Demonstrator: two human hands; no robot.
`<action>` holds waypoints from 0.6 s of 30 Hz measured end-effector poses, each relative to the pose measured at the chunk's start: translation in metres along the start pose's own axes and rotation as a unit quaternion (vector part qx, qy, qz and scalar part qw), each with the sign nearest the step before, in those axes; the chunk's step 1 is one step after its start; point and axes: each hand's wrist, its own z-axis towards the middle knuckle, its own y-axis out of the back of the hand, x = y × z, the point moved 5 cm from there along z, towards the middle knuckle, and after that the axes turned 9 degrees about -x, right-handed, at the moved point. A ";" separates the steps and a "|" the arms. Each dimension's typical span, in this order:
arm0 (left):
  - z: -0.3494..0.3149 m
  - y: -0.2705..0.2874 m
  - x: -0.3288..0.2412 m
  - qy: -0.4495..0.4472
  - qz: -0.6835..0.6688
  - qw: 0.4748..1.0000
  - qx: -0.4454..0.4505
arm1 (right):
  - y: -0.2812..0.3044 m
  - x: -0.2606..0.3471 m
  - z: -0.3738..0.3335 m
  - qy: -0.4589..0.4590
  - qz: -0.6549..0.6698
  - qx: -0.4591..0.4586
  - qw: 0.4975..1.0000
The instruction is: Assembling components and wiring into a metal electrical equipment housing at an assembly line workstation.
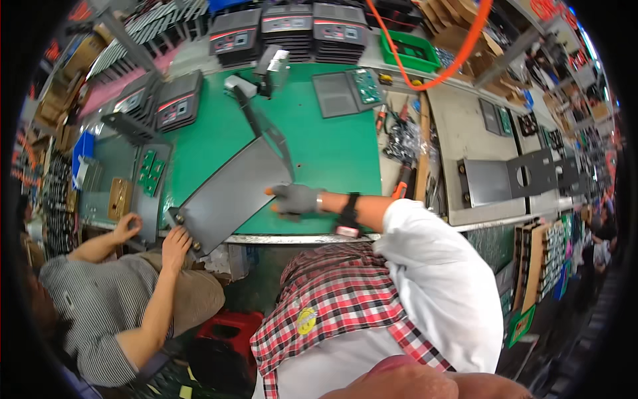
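Observation:
My right hand point(297, 201), in a grey glove with orange at the fingertips, reaches left over the bench. Its fingers close on the near right edge of a grey metal panel point(232, 189), one above the edge and one beside it, slightly blurred. The panel lies slanted across the green mat point(335, 156), with a dark upright flange point(269, 130) at its far end. A co-worker's hand point(176, 247) touches the panel's near left corner, by its round brass-coloured fittings. My left hand is out of view.
Stacked grey device housings point(279, 30) line the back. An open housing with a circuit board point(367, 86) lies at the mat's far right. Tools and an orange-handled driver point(403, 181) lie right of the mat. Another metal panel point(492, 183) rests further right. An orange hose point(458, 61) hangs overhead.

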 end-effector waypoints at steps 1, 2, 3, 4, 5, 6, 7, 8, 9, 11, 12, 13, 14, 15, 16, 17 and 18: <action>0.002 0.002 -0.001 -0.002 0.004 1.000 0.004 | -0.001 0.000 0.004 -0.041 0.132 -0.008 0.990; 0.003 0.005 -0.002 -0.004 0.006 1.000 0.006 | 0.001 -0.009 0.004 -0.093 0.113 -0.018 0.989; 0.005 0.008 -0.006 -0.011 0.012 1.000 0.009 | 0.007 -0.021 -0.002 -0.126 0.108 -0.026 0.986; 0.007 0.011 -0.007 -0.016 0.015 1.000 0.012 | 0.015 -0.037 -0.011 -0.147 0.110 -0.028 0.983; 0.008 0.014 -0.010 -0.020 0.017 1.000 0.015 | 0.025 -0.056 -0.024 -0.172 0.103 -0.048 0.979; 0.008 0.016 -0.012 -0.023 0.018 0.999 0.016 | 0.036 -0.080 -0.039 -0.212 0.077 -0.076 0.971; 0.008 0.018 -0.012 -0.023 0.019 0.999 0.017 | 0.045 -0.098 -0.052 -0.215 0.105 -0.096 0.966; 0.009 0.019 -0.013 -0.023 0.018 0.999 0.018 | 0.053 -0.117 -0.065 -0.252 0.104 -0.134 0.953; 0.008 0.020 -0.013 -0.023 0.017 0.999 0.019 | 0.057 -0.127 -0.072 -0.233 0.155 -0.152 0.948; 0.007 0.022 -0.012 -0.023 0.016 0.999 0.018 | 0.061 -0.142 -0.080 -0.265 0.225 -0.194 0.918; 0.007 0.022 -0.011 -0.022 0.016 0.999 0.019 | 0.061 -0.142 -0.079 -0.244 0.218 -0.193 0.925; 0.007 0.022 -0.009 -0.020 0.018 0.999 0.020 | 0.062 -0.142 -0.079 -0.247 0.203 -0.198 0.927; 0.007 0.021 -0.007 -0.020 0.016 0.999 0.023 | 0.062 -0.141 -0.078 -0.236 0.197 -0.199 0.931; 0.008 0.019 -0.006 -0.020 0.016 0.999 0.025 | 0.062 -0.141 -0.079 -0.255 0.179 -0.209 0.927; 0.008 0.018 -0.002 -0.020 0.017 0.999 0.027 | 0.062 -0.140 -0.078 -0.257 0.170 -0.213 0.927; 0.010 0.016 0.001 -0.020 0.017 0.999 0.028 | 0.062 -0.137 -0.077 -0.250 0.167 -0.210 0.930; 0.011 0.013 0.005 -0.018 0.016 0.999 0.031 | 0.062 -0.136 -0.078 -0.257 0.163 -0.216 0.928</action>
